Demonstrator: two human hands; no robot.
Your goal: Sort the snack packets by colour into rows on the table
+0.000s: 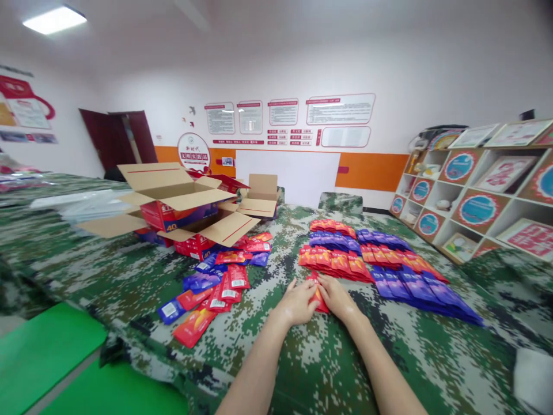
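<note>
My left hand (pixel 298 301) and my right hand (pixel 336 298) rest side by side on the camouflage tablecloth (pixel 328 369). Both pinch a small stack of red packets (pixel 318 297) held between them. Just beyond my fingers lie overlapping rows of red packets (pixel 334 262) and purple packets (pixel 415 288), laid out in neat bands. To the left, a loose pile of red and purple packets (pixel 216 285) is scattered on the cloth.
Open cardboard boxes (pixel 181 210) stand at the left back of the table, with another small box (pixel 261 196) behind. A shelf unit (pixel 479 193) with displays fills the right wall. Green benches (pixel 47 351) sit at the lower left. A chair back (pixel 340 203) shows beyond the table.
</note>
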